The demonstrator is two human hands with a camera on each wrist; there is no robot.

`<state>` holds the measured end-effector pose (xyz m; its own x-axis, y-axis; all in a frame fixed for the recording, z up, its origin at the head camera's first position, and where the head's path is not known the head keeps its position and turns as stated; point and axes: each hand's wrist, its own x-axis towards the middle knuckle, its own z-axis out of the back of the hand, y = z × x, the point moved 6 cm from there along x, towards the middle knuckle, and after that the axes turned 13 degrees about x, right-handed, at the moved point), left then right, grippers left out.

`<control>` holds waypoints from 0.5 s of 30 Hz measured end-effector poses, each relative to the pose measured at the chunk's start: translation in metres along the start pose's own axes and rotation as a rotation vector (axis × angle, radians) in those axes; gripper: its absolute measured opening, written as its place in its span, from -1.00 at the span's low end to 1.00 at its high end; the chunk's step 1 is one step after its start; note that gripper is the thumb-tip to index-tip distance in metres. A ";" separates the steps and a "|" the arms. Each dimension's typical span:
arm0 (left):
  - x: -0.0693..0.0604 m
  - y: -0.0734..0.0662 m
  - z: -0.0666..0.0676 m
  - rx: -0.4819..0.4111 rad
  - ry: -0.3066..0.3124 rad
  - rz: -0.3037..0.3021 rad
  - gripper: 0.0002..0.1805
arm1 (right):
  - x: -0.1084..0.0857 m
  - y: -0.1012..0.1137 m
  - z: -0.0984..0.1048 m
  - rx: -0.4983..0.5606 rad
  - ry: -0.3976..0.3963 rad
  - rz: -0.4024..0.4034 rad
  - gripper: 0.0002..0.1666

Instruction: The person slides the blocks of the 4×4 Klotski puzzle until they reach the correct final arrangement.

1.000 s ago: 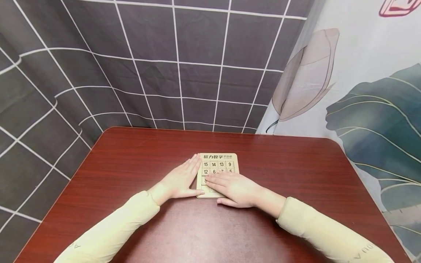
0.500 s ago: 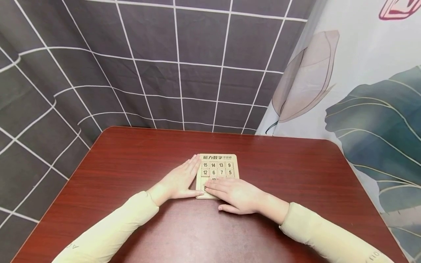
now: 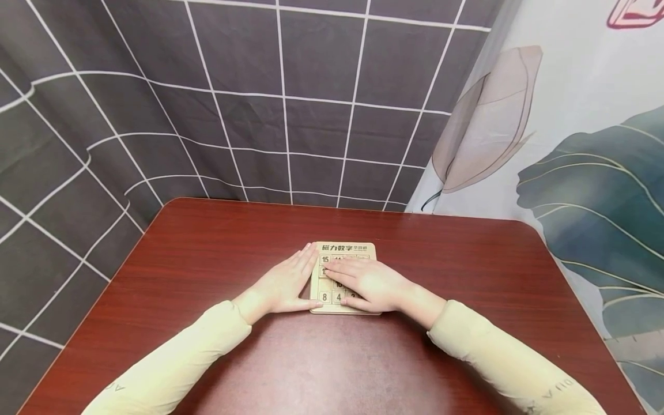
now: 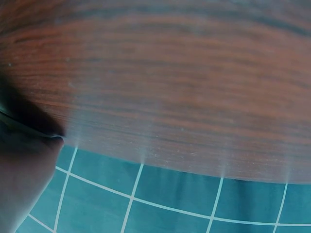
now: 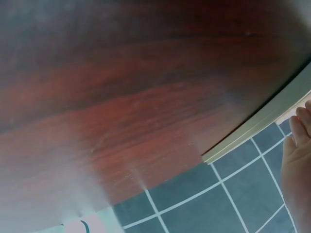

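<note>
On the table lies a light wooden number sliding puzzle [image 3: 317, 288], with dark printed characters along its top. My left hand [image 3: 280, 287] rests against its left side in the head view, fingers straight along the edge and thumb on the lower left corner. My right hand [image 3: 376, 283] lies across the tiles, straight fingertips on the 12 tile at the left. It hides most of the right-hand tiles. The 8 tile [image 3: 324, 297] sits in the bottom left slot, beside the 4 tile [image 3: 339, 297]. Above the 8 is a bare slot.
The reddish-brown wooden table [image 3: 218, 242] reaches a dark checked curtain [image 3: 244, 127] at the back. A pale curtain [image 3: 498, 144] with leaf prints hangs at the right. The left wrist view mostly shows bare wood and curtain.
The right hand first moves down the puzzle, and the 8 tile slides one slot down to the bottom row. Then the hand shifts up onto the 12 tile. The left hand stays put.
</note>
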<state>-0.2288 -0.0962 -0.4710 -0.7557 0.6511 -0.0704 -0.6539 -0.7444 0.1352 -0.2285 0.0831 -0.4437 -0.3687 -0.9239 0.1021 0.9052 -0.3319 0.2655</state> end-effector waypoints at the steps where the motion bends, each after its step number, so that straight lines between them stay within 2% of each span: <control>1: 0.000 0.000 0.000 -0.001 -0.004 -0.001 0.24 | 0.000 -0.001 -0.001 -0.003 0.006 0.000 -0.25; 7: 0.001 0.000 -0.001 -0.003 -0.012 -0.005 0.23 | -0.002 0.002 -0.004 0.001 0.020 0.005 -0.23; 15: 0.001 -0.001 -0.001 -0.025 -0.020 -0.004 0.24 | -0.012 0.017 -0.003 0.026 -0.003 0.089 -0.17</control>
<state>-0.2289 -0.0955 -0.4716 -0.7521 0.6571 -0.0507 -0.6582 -0.7448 0.1099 -0.2084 0.0876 -0.4434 -0.2878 -0.9489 0.1296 0.9286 -0.2434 0.2801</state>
